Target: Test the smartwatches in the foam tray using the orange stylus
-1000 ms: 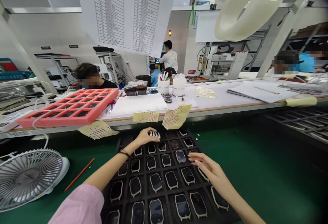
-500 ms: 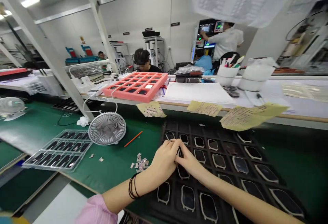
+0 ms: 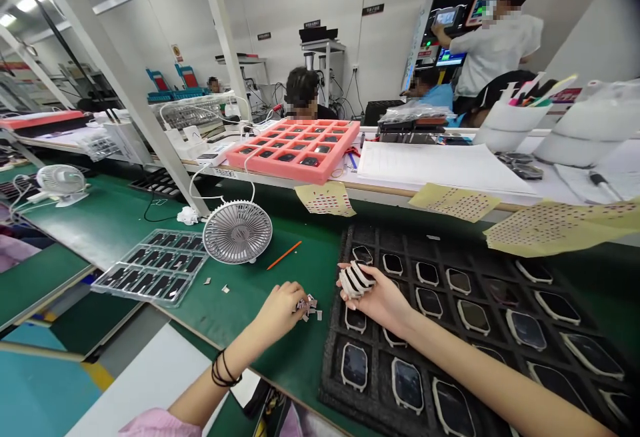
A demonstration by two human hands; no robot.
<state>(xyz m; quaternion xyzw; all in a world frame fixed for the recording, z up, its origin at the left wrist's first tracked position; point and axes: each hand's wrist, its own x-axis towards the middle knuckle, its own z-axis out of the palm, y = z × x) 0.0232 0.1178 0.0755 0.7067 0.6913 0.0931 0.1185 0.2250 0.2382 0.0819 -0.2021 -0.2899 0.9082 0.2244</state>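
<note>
In my right hand (image 3: 383,304) is a short stack of watch cases (image 3: 356,280), light-rimmed with dark layers between, gripped over the black foam tray. My left hand (image 3: 281,310) is lowered to the bench with its fingers curled down at a small pile of pale scraps (image 3: 313,305). Whatever its fingertips pinch is hidden. Below and right of the stack, the black foam tray (image 3: 333,330) carries rows of watch cases with dark screens, such as one near its front edge (image 3: 407,384).
A grey fan (image 3: 237,232) and an orange stick (image 3: 284,255) are on the green bench. Further left lies a clear tray (image 3: 150,267) of dark parts. A pink foam tray (image 3: 290,169) rests on the shelf, where yellow sticker sheets (image 3: 327,198) hang. Several people are beyond.
My hands have parted. The left has moved from the stack down to the scraps; the right keeps the stack, now fully visible. The view has shifted, too.
</note>
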